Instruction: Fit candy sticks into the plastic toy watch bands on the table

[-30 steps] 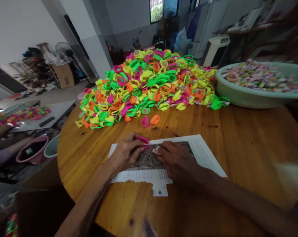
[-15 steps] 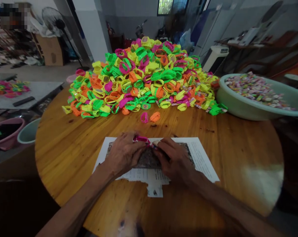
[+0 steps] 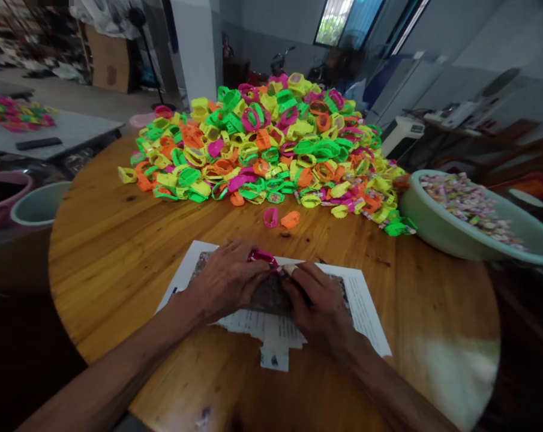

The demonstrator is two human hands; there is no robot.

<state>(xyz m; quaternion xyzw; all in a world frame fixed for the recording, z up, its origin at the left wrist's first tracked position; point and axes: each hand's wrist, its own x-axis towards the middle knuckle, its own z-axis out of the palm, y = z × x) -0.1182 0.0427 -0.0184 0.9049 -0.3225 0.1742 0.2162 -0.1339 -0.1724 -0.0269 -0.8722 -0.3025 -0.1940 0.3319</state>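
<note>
My left hand (image 3: 228, 273) is closed on a bright pink plastic toy watch (image 3: 263, 258), its band curved into a loop. From the right, my right hand (image 3: 318, 297) pinches a small piece in a printed wrapper, which looks like a wrapped candy (image 3: 280, 272), against the near end of the pink band. Something pale covers a fingertip of that hand. Both hands rest over a dark speckled slab (image 3: 271, 294), which lies on a printed white sheet (image 3: 365, 312) with a torn front edge. My fingers partly hide the watch and most of the small piece.
A large heap of neon toy watches (image 3: 262, 150) covers the back of the round wooden table (image 3: 118, 258). One pink watch (image 3: 270, 218) and an orange one (image 3: 291, 219) lie before it. At right stands a pale green basin (image 3: 437, 231) of small wrapped pieces.
The whole view has tilted and shifted slightly with my head. Both hands stay together at the pink toy watch, with the right fingers still pressed at its end.
</note>
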